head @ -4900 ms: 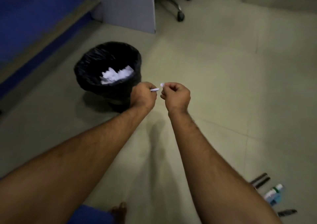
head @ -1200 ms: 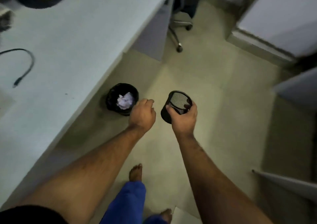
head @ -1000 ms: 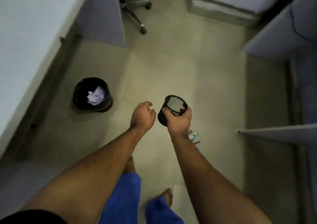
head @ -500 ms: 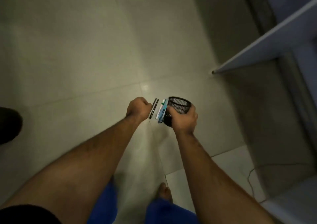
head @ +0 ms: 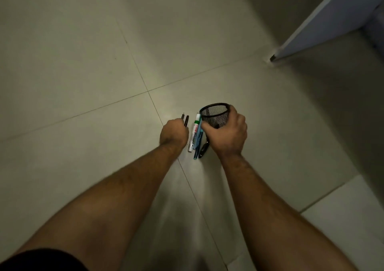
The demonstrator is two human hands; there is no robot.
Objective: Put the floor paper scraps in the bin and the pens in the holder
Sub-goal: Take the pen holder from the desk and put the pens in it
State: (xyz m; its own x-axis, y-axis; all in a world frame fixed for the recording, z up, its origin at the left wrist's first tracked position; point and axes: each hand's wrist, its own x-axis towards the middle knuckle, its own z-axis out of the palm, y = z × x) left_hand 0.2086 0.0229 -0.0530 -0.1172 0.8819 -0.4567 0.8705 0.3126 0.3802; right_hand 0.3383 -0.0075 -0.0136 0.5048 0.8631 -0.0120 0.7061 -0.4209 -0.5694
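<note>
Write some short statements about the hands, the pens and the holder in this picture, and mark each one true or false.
1. The right hand holds the mesh holder. True.
2. The holder is full of pens. False: no pens show inside it.
3. The left hand is at two dark pens. True.
4. The white marker stands upright in the holder. False: it lies on the floor between the hands.
5. A bin is in view. False: none shows.

Holder (head: 216,116): black wire mesh, matt. Marker (head: 193,134) at its 9 o'clock: smooth white plastic, printed label. Floor (head: 83,63): smooth tiles, faint sheen.
</note>
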